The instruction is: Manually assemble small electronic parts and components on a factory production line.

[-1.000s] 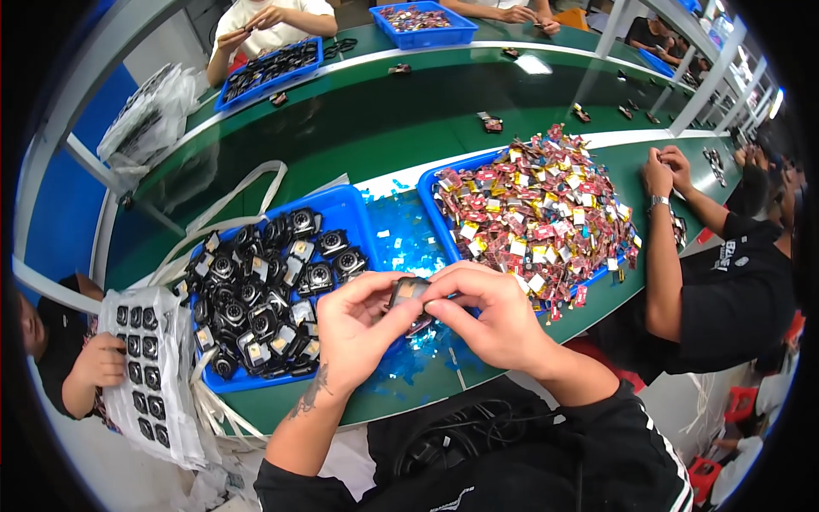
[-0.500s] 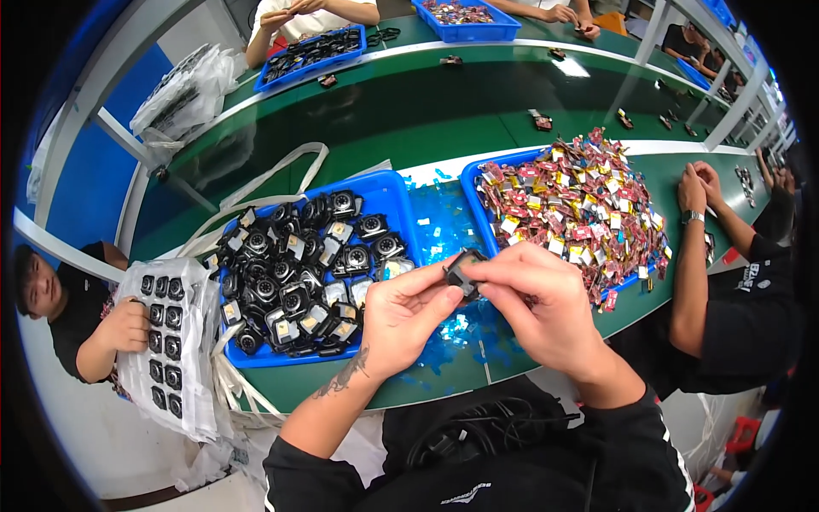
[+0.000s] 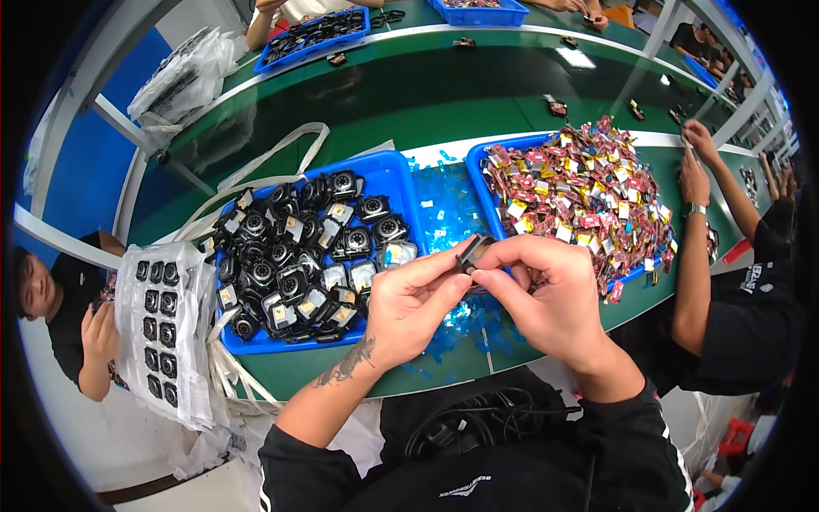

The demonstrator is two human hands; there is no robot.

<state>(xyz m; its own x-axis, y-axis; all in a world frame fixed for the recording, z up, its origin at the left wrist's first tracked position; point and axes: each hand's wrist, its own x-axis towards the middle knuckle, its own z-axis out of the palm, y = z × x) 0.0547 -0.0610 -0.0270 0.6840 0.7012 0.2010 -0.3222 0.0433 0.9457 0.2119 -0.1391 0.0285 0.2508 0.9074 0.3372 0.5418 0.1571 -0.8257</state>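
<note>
In front of me, a small black smartwatch case (image 3: 468,253) is held up between both hands, partly hidden by my fingers. My left hand (image 3: 416,305) pinches its left side between thumb and fingers. From the right, my right hand (image 3: 550,300) has thumb and forefinger closed on the case; whether a smaller part is between those fingertips, I cannot tell. Left of my hands, a blue tray (image 3: 404,183) holds many similar black cases, some showing pale inner faces. Behind my right hand, another blue tray (image 3: 478,183) is heaped with small red circuit boards (image 3: 589,183) with white and yellow pieces.
Blue film scraps (image 3: 444,205) litter the green bench between the trays. Beyond runs a green conveyor belt (image 3: 384,111) with scattered small assemblies. A white sheet of watch cases (image 3: 159,328) stands at left beside a co-worker's hand (image 3: 101,334). Another co-worker's arm (image 3: 693,247) is at right.
The watch case has been tilted between my fingers, and my right fingertips shifted along it. The left co-worker's hand moved off the white sheet; the right co-worker's hand reached toward the belt.
</note>
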